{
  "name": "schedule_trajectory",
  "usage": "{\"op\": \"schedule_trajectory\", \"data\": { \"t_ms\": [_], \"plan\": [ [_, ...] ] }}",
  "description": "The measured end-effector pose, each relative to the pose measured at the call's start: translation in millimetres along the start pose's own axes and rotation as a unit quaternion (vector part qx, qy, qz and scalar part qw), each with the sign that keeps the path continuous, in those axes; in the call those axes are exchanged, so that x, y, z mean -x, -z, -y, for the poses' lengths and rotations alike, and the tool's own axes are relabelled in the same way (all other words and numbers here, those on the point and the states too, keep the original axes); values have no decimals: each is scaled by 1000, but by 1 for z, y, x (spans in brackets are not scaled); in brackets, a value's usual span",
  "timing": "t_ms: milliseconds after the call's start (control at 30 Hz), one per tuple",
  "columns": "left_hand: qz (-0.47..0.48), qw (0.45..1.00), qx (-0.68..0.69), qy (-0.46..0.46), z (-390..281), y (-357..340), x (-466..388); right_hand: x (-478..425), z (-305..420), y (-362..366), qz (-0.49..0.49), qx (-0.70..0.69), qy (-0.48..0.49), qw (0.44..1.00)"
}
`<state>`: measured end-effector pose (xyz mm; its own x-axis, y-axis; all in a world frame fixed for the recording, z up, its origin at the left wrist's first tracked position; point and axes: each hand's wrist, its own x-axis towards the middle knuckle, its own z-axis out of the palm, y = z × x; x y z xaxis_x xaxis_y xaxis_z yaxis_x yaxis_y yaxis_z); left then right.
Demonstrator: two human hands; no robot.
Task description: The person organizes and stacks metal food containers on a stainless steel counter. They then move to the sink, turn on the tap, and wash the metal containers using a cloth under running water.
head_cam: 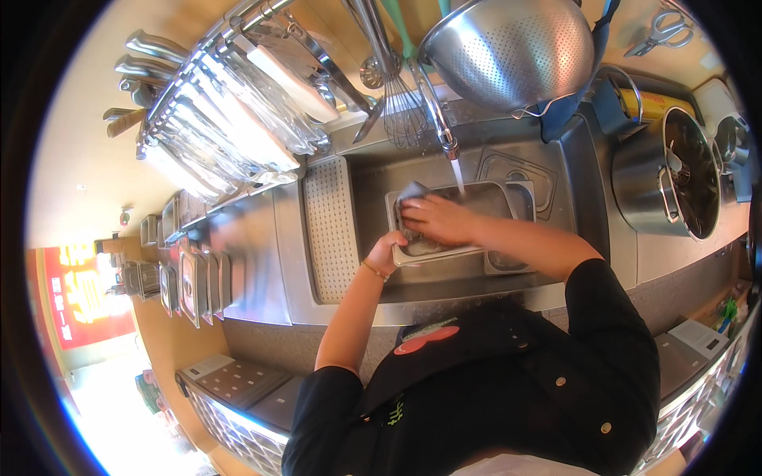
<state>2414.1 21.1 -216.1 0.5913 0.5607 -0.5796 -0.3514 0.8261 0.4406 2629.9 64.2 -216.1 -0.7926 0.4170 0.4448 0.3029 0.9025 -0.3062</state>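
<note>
Inside the steel sink point(553, 149), a rectangular stainless steel food pan point(500, 205) lies under the running tap point(447, 143). My left hand point(386, 251) grips the pan's near left corner. A grey cloth point(412, 191) is under the fingers of my right hand point(440, 220), pressed against the pan's left inner side. Water from the tap falls into the pan near its far edge. A second steel pan point(512, 262) sits partly beneath the first, and a steel pan lid point(545, 172) rests on the sink floor behind them.
A perforated draining tray point(330, 232) lies left of the basin. Above hang a whisk point(403, 113), a colander point(512, 53) and several wrapped utensils point(238, 107). To the right stands a large steel pot point(643, 172). Several steel pans point(193, 285) stand on the left counter.
</note>
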Motion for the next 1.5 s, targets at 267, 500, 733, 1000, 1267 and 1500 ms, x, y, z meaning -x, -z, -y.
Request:
{"op": "schedule_trajectory", "data": {
  "t_ms": [267, 500, 733, 1000, 1267, 1500],
  "plan": [
    [-45, 997, -60, -9, 10, -11, -14, -22, -42, -13, -89, -19, -64, 994],
    [-109, 989, -94, -31, 13, -3, -23, -14, -62, -4, 81, -147, -262, 950],
    [-88, 993, -57, -52, 19, -1, -13, 44, -69, 1, 74, -124, -388, 910],
    [-99, 963, -112, -226, 29, -1, -10, 134, -103, 21, -131, -182, -580, 783],
    [4, 971, 236, -40, 76, 76, -79, 111, -20, 124, -177, -382, -614, 668],
    [64, 997, -34, -25, 59, -19, -164, 100, 12, 196, -177, -220, -597, 751]
  ]
}}
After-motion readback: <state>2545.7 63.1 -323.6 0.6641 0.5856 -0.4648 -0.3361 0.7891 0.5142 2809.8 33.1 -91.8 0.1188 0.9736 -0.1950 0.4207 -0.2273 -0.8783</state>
